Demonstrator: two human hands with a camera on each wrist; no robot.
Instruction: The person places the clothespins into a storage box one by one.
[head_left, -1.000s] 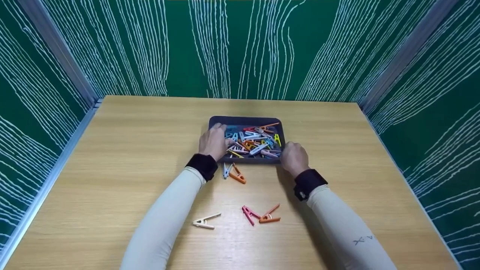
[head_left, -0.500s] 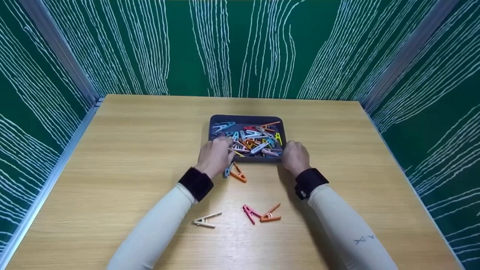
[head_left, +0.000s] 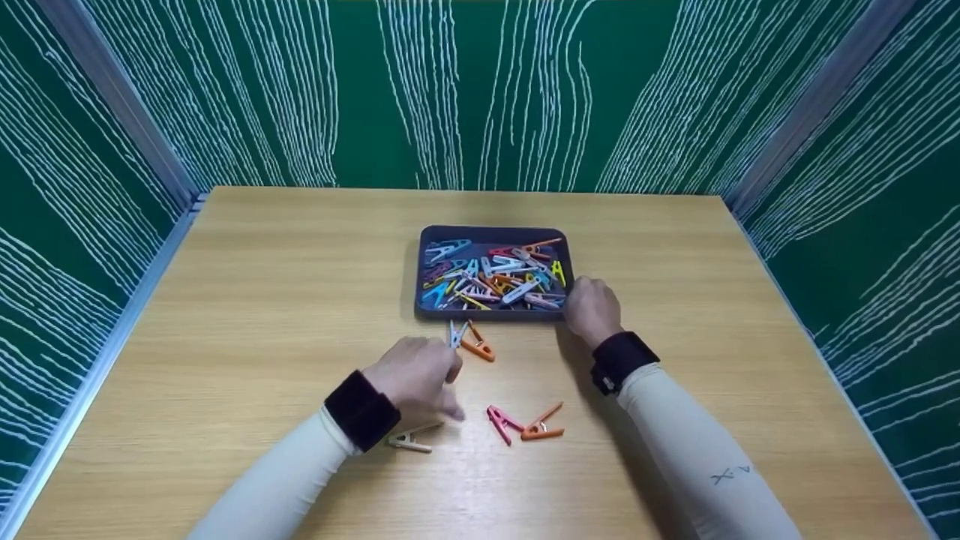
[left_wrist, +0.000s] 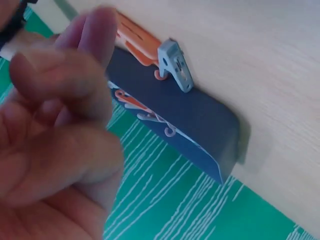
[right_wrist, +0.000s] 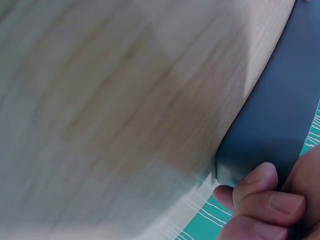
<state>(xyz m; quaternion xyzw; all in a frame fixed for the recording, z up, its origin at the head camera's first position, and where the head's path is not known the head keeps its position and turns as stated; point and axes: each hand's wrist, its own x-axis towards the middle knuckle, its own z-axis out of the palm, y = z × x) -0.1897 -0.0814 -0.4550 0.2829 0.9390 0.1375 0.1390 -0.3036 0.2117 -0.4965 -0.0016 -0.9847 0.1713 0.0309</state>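
Note:
A dark tray [head_left: 491,314] holds a heap of colourful clothespins [head_left: 499,285]. My right hand [head_left: 592,309] grips its near right corner; in the right wrist view the curled fingers [right_wrist: 270,207] are at the corner of the tray wall [right_wrist: 280,95]. My left hand [head_left: 416,379] hangs over the wood in front of the tray, palm side hidden from the head. The left wrist view shows its fingers loosely bent, with nothing between them. Partly beneath this hand lies a cream clothespin [head_left: 410,444]. A light blue clothespin [left_wrist: 175,65] and an orange one [left_wrist: 140,40] lie against the tray's front.
To the right of my left hand, a pink-red clothespin [head_left: 501,424] and another orange clothespin [head_left: 543,426] lie close together on the wooden table [head_left: 285,300]. Green walls with white wavy lines [head_left: 517,97] enclose the table at the back and sides.
My left hand has come out of the tray, moving back toward the body and slightly left, above the cream clothespin. My right hand stays at the tray corner.

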